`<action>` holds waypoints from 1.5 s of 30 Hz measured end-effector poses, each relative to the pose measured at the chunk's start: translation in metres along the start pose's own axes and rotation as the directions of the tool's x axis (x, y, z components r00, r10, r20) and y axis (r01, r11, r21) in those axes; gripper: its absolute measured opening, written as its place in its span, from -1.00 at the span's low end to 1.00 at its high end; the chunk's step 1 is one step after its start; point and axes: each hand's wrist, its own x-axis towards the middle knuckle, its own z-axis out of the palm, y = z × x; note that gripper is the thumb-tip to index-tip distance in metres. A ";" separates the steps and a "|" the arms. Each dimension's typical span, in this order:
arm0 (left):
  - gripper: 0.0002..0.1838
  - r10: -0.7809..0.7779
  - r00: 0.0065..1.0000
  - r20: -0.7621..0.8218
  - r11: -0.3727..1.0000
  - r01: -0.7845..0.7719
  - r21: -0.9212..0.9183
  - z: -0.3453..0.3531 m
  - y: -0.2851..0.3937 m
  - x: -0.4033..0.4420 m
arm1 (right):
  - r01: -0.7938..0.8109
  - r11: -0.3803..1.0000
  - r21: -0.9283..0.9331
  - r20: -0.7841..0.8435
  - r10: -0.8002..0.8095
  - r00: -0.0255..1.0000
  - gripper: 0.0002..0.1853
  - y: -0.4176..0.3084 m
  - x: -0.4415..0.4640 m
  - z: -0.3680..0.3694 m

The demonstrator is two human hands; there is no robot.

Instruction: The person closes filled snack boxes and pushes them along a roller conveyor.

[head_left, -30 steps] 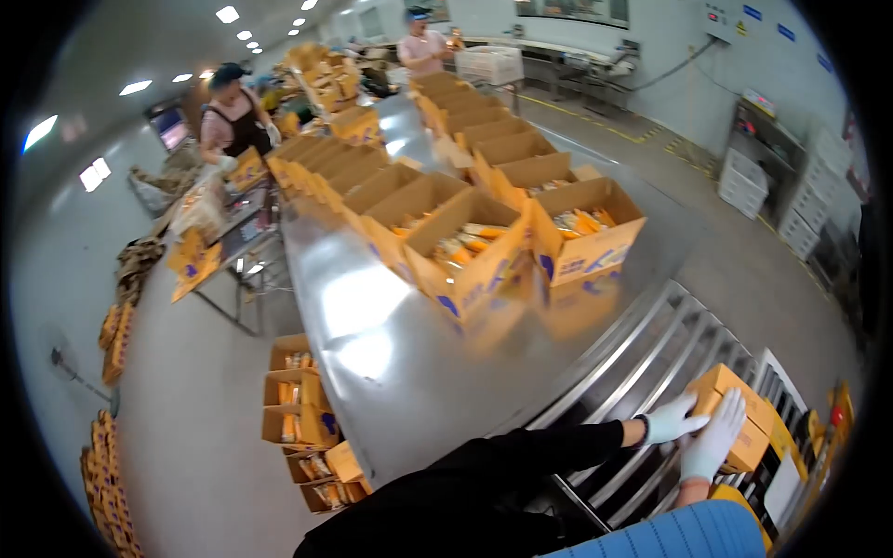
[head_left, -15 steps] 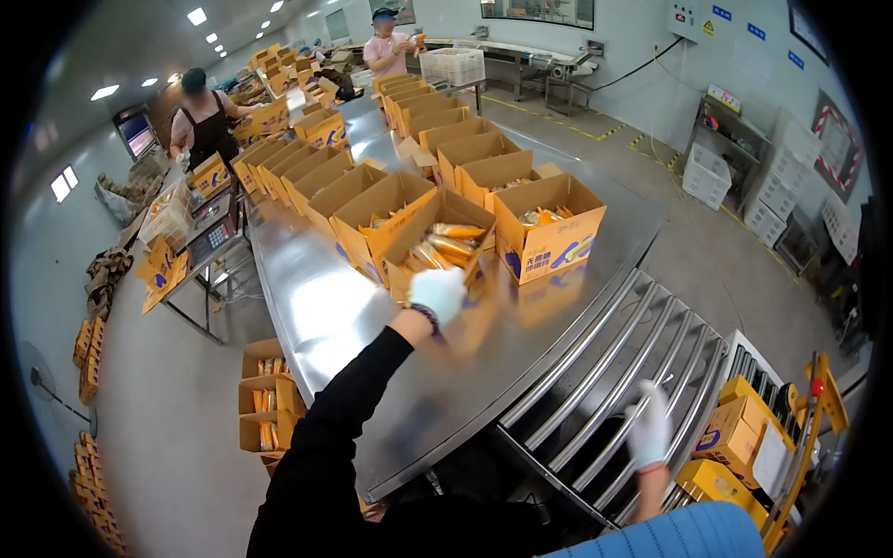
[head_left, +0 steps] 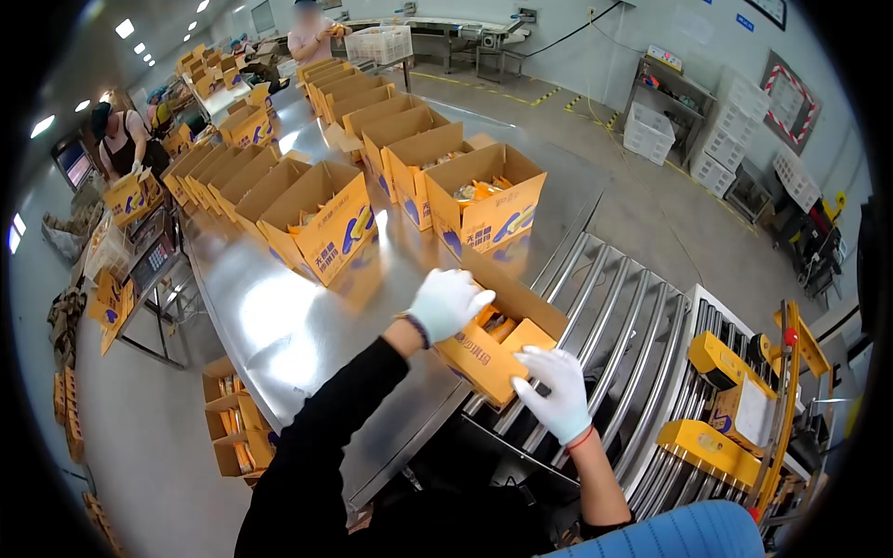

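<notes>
A yellow cardboard box [head_left: 476, 365] with orange-wrapped packets [head_left: 498, 325] inside sits in front of me, over the edge of the metal table and the first rollers. My left hand [head_left: 449, 302], in a white glove, grips the box's left side, its fingers curled over the rim. My gloved right hand [head_left: 556, 392] holds the near right corner, thumb against the front panel and fingers by a folded-in short flap [head_left: 535, 338]. The tall far flap [head_left: 514, 296] stands up. Part of the contents is hidden by the flaps and my left hand.
Two rows of open filled boxes [head_left: 321, 228] stand on the metal table [head_left: 279, 321]. To the right runs a roller conveyor [head_left: 609, 321] leading to a yellow-framed machine [head_left: 712, 451] with a box in it. More boxes [head_left: 233, 418] are stacked on the floor at left. Co-workers stand farther back.
The front box of the left row has come toward me onto the table edge and rollers, with my left hand on it. My right hand has moved left from above the rollers to the box.
</notes>
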 end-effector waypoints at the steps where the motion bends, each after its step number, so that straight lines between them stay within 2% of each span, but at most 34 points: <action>1: -0.60 0.065 0.998 -0.026 0.997 -0.066 -0.044 0.010 -0.001 0.008 | -0.057 0.994 -0.097 0.000 0.058 0.998 -0.38 -0.011 0.014 -0.007; 2: -0.60 0.069 0.997 -0.036 0.997 -0.071 -0.041 0.013 -0.003 0.013 | -0.113 0.974 -0.196 -0.013 0.113 0.994 -0.30 -0.026 0.032 -0.013; 4: -0.67 0.011 0.960 -0.280 0.983 -0.061 -0.171 0.020 -0.001 0.017 | -0.079 0.865 -0.495 -0.211 -0.032 0.977 -0.16 -0.037 0.053 -0.004; 5: -0.71 -0.112 0.906 -0.409 0.952 -0.021 -0.306 0.023 -0.003 0.012 | -0.155 0.805 -0.572 -0.224 0.029 0.974 -0.14 -0.045 0.064 0.001; 6: -0.60 -0.326 0.846 -0.422 0.887 0.119 -0.446 0.032 -0.012 0.004 | -0.202 0.814 -0.545 -0.239 0.080 0.968 -0.14 -0.045 0.067 0.013; 8: -0.46 -0.605 0.795 -0.039 0.600 0.423 -0.680 0.061 -0.055 -0.013 | -0.261 0.865 -0.429 -0.179 0.202 0.963 -0.14 -0.072 0.058 0.028; 9: -0.46 -0.600 0.799 -0.044 0.609 0.420 -0.673 0.053 -0.063 -0.017 | -0.198 0.879 -0.433 -0.129 0.157 0.979 -0.13 -0.077 0.043 0.044; 10: -0.44 -0.494 0.856 0.151 0.388 0.372 -0.843 0.047 -0.067 -0.022 | -0.141 0.890 -0.433 -0.075 0.120 0.990 -0.12 -0.076 0.023 0.060; 11: -0.42 -0.327 0.894 0.307 0.106 0.357 -0.928 0.047 -0.064 -0.026 | -0.050 0.766 -0.640 -0.069 0.008 0.998 -0.07 -0.055 0.011 0.075; 12: -0.42 -0.321 0.894 0.312 0.103 0.360 -0.927 0.050 -0.059 -0.018 | -0.119 0.864 -0.489 -0.009 0.131 0.991 -0.05 -0.053 0.013 0.057; 14: -0.46 -0.240 0.912 0.333 0.210 0.383 -0.899 0.060 -0.043 0.006 | -0.169 0.881 -0.443 -0.014 0.181 0.983 -0.03 -0.037 0.007 0.020; 15: -0.47 -0.298 0.915 0.272 0.238 0.347 -0.907 0.076 -0.025 0.017 | -0.242 0.848 -0.471 -0.041 0.253 0.967 -0.01 -0.028 0.001 0.001; 16: -0.47 -0.348 0.916 0.200 0.270 0.302 -0.914 0.096 -0.001 0.035 | -0.311 0.807 -0.502 -0.077 0.317 0.945 0.01 -0.014 -0.005 -0.018; 18: -0.49 -0.456 0.885 -0.095 0.556 0.201 -0.806 0.134 0.073 0.063 | -0.467 0.669 -0.579 -0.258 0.393 0.883 0.11 0.039 -0.036 -0.040; 19: -0.47 -0.405 0.907 -0.114 0.556 0.146 -0.818 0.140 0.120 0.073 | -0.529 0.605 -0.595 -0.316 0.429 0.846 0.15 0.057 -0.046 -0.054; 22: -0.38 -0.040 0.999 0.015 0.277 0.025 -0.960 0.172 0.225 0.089 | -0.618 0.523 -0.587 -0.371 0.505 0.779 0.25 0.083 -0.056 -0.089; 23: -0.34 0.226 0.950 0.217 0.188 0.176 -0.966 0.161 0.234 0.094 | -0.607 0.489 -0.627 -0.386 0.482 0.786 0.20 0.097 -0.063 -0.093; 24: -0.30 0.482 0.794 0.369 0.148 0.341 -0.928 0.151 0.240 0.097 | -0.592 0.457 -0.664 -0.394 0.459 0.796 0.16 0.107 -0.070 -0.097; 25: -0.25 0.519 0.751 0.410 0.380 0.227 -0.897 0.131 0.233 0.102 | -0.600 0.428 -0.676 -0.405 0.465 0.787 -0.05 0.109 -0.075 -0.102; 26: -0.21 0.457 0.761 0.461 0.548 0.167 -0.820 0.105 0.217 0.110 | -0.608 0.421 -0.673 -0.413 0.469 0.781 -0.05 0.115 -0.083 -0.106; 27: -0.23 0.331 0.898 0.290 0.651 0.005 -0.759 0.095 0.189 0.122 | -0.611 0.430 -0.664 -0.440 0.436 0.785 -0.13 0.125 -0.095 -0.109; 28: -0.26 0.166 0.986 0.026 0.780 -0.115 -0.615 0.079 0.145 0.133 | -0.617 0.440 -0.652 -0.470 0.403 0.785 -0.20 0.132 -0.105 -0.111; 30: -0.31 -0.036 0.941 -0.336 0.999 0.031 -0.022 0.036 0.042 0.156 | -0.661 0.402 -0.633 -0.535 0.390 0.750 -0.25 0.138 -0.119 -0.115; 31: -0.33 -0.054 0.914 -0.402 0.916 0.206 0.345 0.030 -0.018 0.163 | -0.680 0.372 -0.632 -0.557 0.391 0.732 -0.26 0.145 -0.126 -0.123; 32: -0.34 -0.113 0.944 -0.311 0.776 0.279 0.565 0.037 -0.074 0.167 | -0.694 0.341 -0.634 -0.577 0.390 0.718 -0.28 0.148 -0.129 -0.128; 34: -0.54 -0.304 0.951 0.057 0.926 0.281 0.254 0.052 -0.132 0.169 | -0.679 0.318 -0.662 -0.592 0.335 0.733 -0.33 0.122 -0.117 -0.135; 36: -0.58 -0.301 0.950 0.086 0.934 0.276 0.228 0.034 -0.066 0.165 | -0.714 0.551 -0.433 -0.252 0.686 0.682 -0.32 0.078 -0.082 -0.133; 38: -0.59 -0.147 0.964 0.221 0.984 0.119 0.134 0.009 0.011 0.149 | -0.478 0.868 -0.130 -0.241 0.441 0.865 -0.28 0.076 -0.074 -0.071; 39: -0.55 0.028 0.991 0.131 0.999 -0.032 0.033 0.013 0.022 0.136 | -0.360 0.905 -0.224 -0.211 0.316 0.925 -0.19 0.048 -0.057 -0.061; 40: -0.56 -0.111 0.976 0.186 0.985 0.133 -0.113 -0.001 0.041 0.128 | -0.238 0.920 -0.311 -0.171 0.192 0.966 -0.10 0.018 -0.043 -0.055; 42: -0.59 0.245 0.955 -0.165 0.825 -0.295 -0.482 -0.007 0.026 0.109 | -0.188 0.936 -0.297 -0.235 0.119 0.965 0.02 -0.012 -0.033 -0.042; 43: -0.58 0.042 0.957 -0.286 0.865 -0.178 -0.468 -0.010 0.029 0.102 | -0.215 0.923 -0.320 -0.245 0.138 0.960 0.14 -0.014 -0.031 -0.033; 44: -0.56 -0.148 0.904 -0.402 0.882 -0.063 -0.468 -0.015 0.033 0.099 | -0.252 0.918 -0.307 -0.285 0.164 0.944 0.04 -0.008 -0.029 -0.022; 45: -0.55 -0.080 0.860 -0.504 0.930 -0.117 -0.348 0.003 0.016 0.104 | -0.250 0.895 -0.369 -0.231 0.172 0.958 -0.02 0.006 -0.030 -0.014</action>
